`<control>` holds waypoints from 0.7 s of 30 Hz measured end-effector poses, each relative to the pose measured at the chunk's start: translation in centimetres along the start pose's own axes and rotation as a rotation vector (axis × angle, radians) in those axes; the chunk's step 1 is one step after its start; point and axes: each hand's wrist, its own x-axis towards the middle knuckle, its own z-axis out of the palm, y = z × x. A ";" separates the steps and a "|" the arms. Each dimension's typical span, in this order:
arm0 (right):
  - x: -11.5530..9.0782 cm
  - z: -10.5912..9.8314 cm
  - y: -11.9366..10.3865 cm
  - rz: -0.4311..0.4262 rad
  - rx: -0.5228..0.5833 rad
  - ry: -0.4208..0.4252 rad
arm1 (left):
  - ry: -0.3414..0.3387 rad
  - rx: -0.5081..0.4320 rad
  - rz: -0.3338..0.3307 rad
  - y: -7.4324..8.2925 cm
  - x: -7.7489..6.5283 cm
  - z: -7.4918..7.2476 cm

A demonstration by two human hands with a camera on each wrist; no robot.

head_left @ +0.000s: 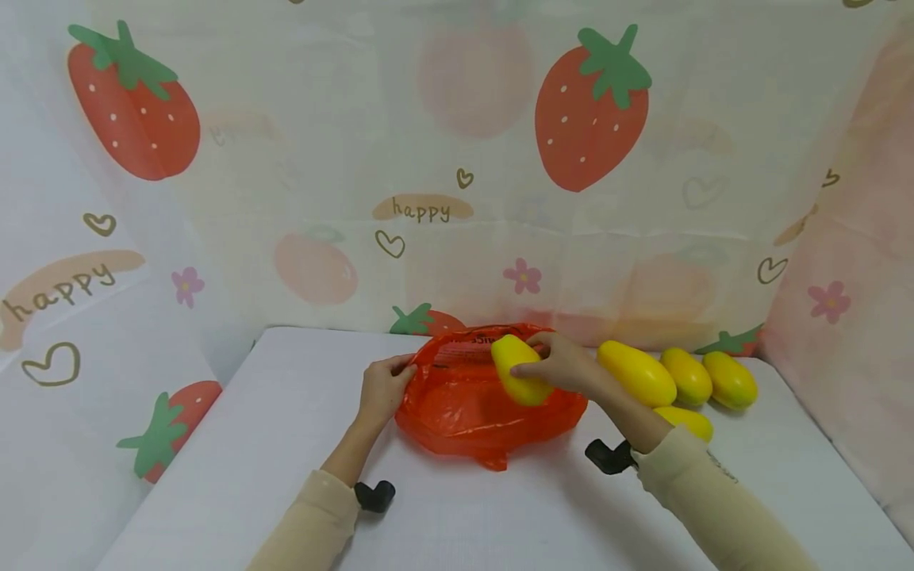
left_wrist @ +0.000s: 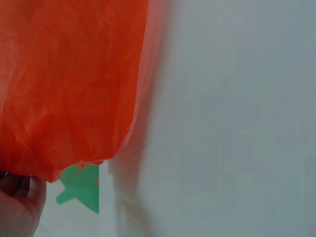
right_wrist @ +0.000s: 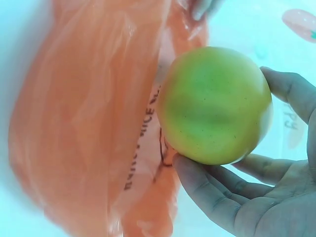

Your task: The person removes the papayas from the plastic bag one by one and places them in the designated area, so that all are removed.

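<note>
A red plastic bag (head_left: 485, 424) lies on the white table with its mouth spread open towards the back. My left hand (head_left: 385, 388) pinches the left edge of the bag's rim; in the left wrist view, that hand (left_wrist: 22, 202) shows at the bag's lower corner. Over the bag's mouth, my right hand (head_left: 567, 363) grips a yellow mango (head_left: 516, 373). Seen end-on in the right wrist view, the mango (right_wrist: 215, 106) looks greenish, with the thumb on one side and fingers on the other. Whether anything lies deeper in the bag is hidden.
Several yellow mangoes (head_left: 635, 374) lie together at the back right of the table, one partly behind the right forearm. A black device (head_left: 610, 457) sits at the right wrist, another (head_left: 375, 496) at the left. A strawberry-printed sheet (head_left: 321, 159) hangs behind the table.
</note>
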 end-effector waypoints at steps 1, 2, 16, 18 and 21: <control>-0.2 -0.2 0.2 0.005 0.014 -0.003 | 0.000 0.001 0.001 0.0 0.0 0.0; -0.3 -0.4 0.4 0.013 0.028 -0.002 | 0.000 0.000 0.002 0.0 0.0 0.0; -3.1 -3.2 2.4 -0.053 0.247 -0.003 | 0.007 -0.007 -0.002 0.0 -0.3 0.0; -3.4 -3.8 2.7 -0.062 0.237 0.010 | 0.005 -0.006 -0.006 -0.1 -0.2 0.0; -3.7 -4.8 3.1 -0.054 0.156 0.051 | 0.000 -0.014 -0.014 -0.1 -0.2 0.1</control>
